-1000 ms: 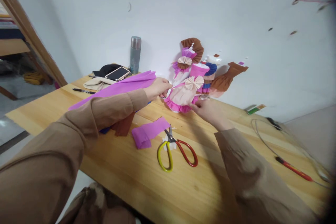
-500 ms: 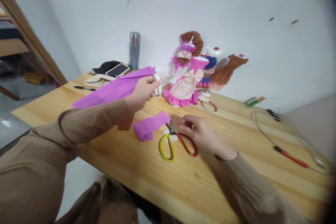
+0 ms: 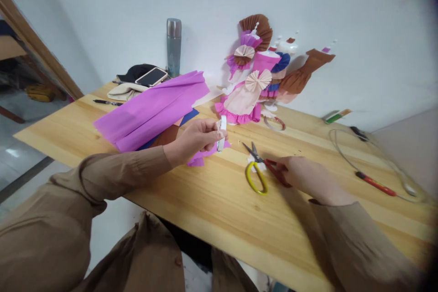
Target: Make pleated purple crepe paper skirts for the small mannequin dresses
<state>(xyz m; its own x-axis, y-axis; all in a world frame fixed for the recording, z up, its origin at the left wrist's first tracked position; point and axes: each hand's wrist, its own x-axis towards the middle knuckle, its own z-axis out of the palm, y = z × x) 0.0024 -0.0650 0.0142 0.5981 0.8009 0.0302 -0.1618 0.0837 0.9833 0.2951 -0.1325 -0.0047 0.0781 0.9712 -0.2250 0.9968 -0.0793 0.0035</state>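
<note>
My left hand (image 3: pixel 198 139) pinches a narrow roll of white tape (image 3: pixel 222 133) above the middle of the wooden table. Partly behind that hand lies a small purple crepe paper strip (image 3: pixel 196 162). My right hand (image 3: pixel 303 172) is closed on the red handle of a pair of scissors (image 3: pixel 260 162); its fingertips are partly hidden. The scissors' blades stand slightly apart, and the yellow handle rests near the table top. A white scrap (image 3: pixel 253 159) sits under the scissors. To the left is a large folded sheet of purple crepe paper (image 3: pixel 153 109).
Paper-dressed doll forms (image 3: pixel 244 91) lean at the wall, with a metal-and-red ring (image 3: pixel 275 123) before them. A flask (image 3: pixel 174 48), phone (image 3: pixel 151 77) and pen (image 3: pixel 106 102) are at the back left. A glue gun-like red tool with cable (image 3: pixel 376 184) lies right.
My left hand has come right and toward me with the tape roll, away from the purple sheet. My right hand has taken the scissors' red handle, and the scissors have shifted right.
</note>
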